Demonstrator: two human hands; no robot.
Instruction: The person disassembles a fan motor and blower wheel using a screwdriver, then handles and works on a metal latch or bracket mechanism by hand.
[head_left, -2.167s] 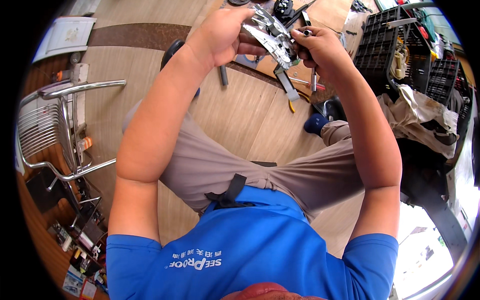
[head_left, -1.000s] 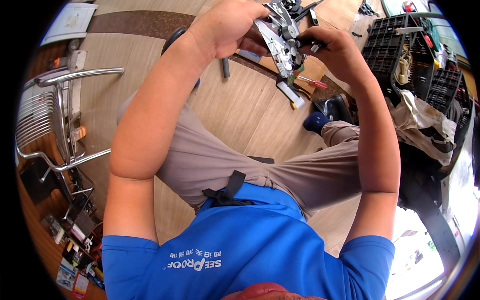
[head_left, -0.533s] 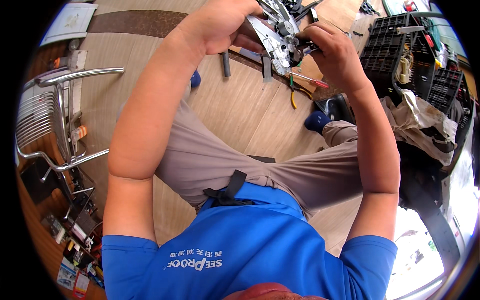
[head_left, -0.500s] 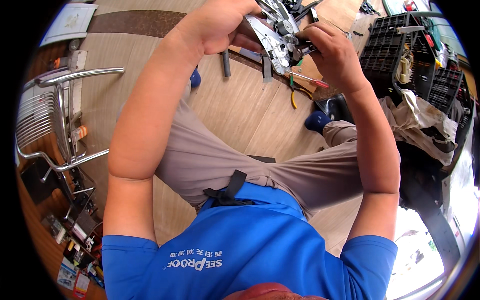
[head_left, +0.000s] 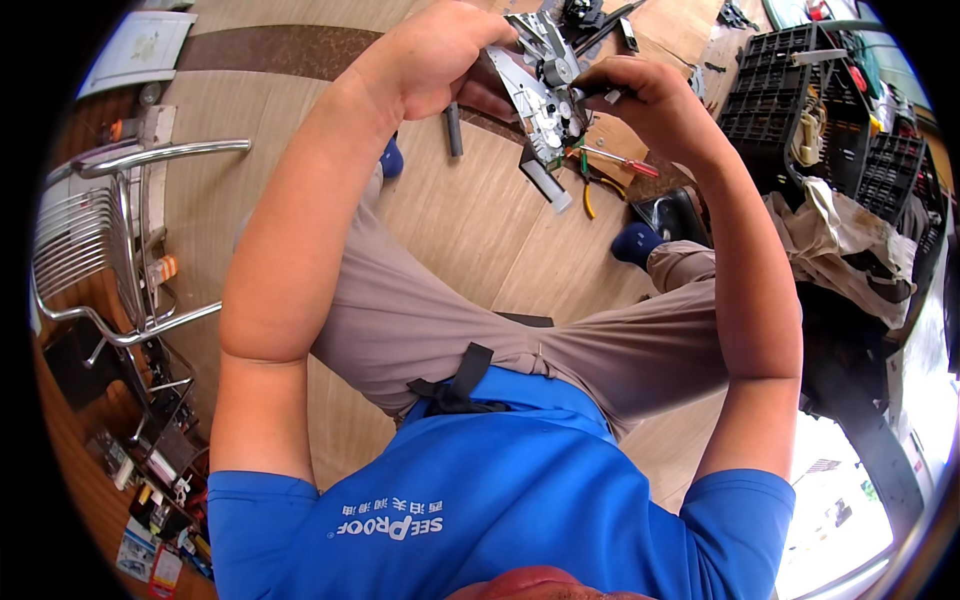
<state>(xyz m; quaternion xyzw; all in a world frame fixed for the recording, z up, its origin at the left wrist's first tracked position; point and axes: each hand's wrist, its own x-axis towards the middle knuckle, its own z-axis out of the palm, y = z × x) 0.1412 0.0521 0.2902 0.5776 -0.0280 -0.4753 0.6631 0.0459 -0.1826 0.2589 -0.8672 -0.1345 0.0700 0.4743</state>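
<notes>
My left hand (head_left: 432, 62) is closed around the left side of a silvery metal mechanism (head_left: 540, 100). Gears and a round grey part (head_left: 560, 71) show on its face. From its lower end a flat ribbon strip (head_left: 543, 182) hangs down. My right hand (head_left: 650, 98) is at the mechanism's right side, thumb and fingers pinched together. A small greyish piece shows at those fingertips, too small to name. Just below, a screwdriver with a red handle (head_left: 636, 166) lies near yellow-handled pliers (head_left: 590, 197).
Black plastic crates (head_left: 770, 95) stand at the right with cloth beside them. At the left is a chrome-framed chair (head_left: 120, 250). A dark tube (head_left: 454, 130) lies on the floor (head_left: 480, 250), and cardboard (head_left: 675, 35) with dark parts lies at the far side.
The mechanism has tilted in my left hand and its ribbon strip now hangs lower and slants to the right. My right hand has shifted slightly, its fingers curling near the mechanism's edge.
</notes>
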